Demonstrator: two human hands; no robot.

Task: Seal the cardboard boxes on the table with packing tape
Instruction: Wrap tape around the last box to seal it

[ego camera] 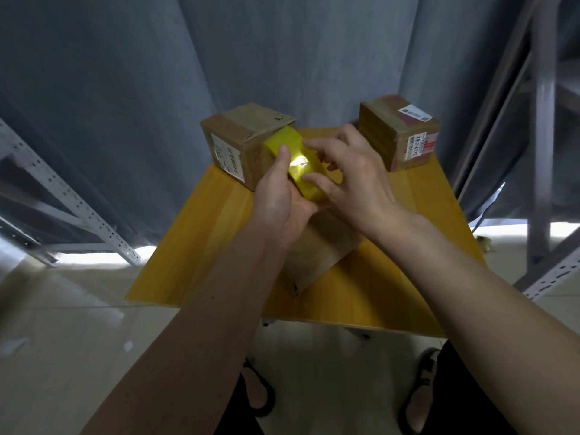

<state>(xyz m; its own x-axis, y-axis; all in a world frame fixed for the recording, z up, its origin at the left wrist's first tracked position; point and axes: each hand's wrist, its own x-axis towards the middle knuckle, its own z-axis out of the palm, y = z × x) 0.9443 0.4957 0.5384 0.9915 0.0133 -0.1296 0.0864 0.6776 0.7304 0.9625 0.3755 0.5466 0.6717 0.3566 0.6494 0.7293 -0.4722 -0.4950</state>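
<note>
Over the yellow table (194,246), both hands are up on the tape roll (306,166), a glossy yellow roll held above the near box (323,249). Left hand (282,202) grips the roll from the left side, thumb laid along its top edge, palm wrapped under it. Right hand (354,180) comes in from the right, thumb pressed on the roll's near face, fingers (317,142) spread and curved over the far side. Light glares off the tape right between the two thumbs. Whether a loose end of tape is lifted, I cannot tell.

Near box sits at the table's middle, turned corner-on toward the person, mostly hidden under the hands and wrists; its flaps look closed, but the top seam is out of sight.

Far left, a second box (244,142) stands at the back edge with a white label on its front face and old brown tape across the top. The roll's far end overlaps it in this view; touching or apart, I cannot tell.

Far right, a third box (398,133) stands well apart from the others, white label on top, red and white label down its side.

Behind the table hangs a grey curtain (125,73). Metal racking (72,196) flanks both sides. Below the table edge, sandalled feet (257,390) on a pale floor.
</note>
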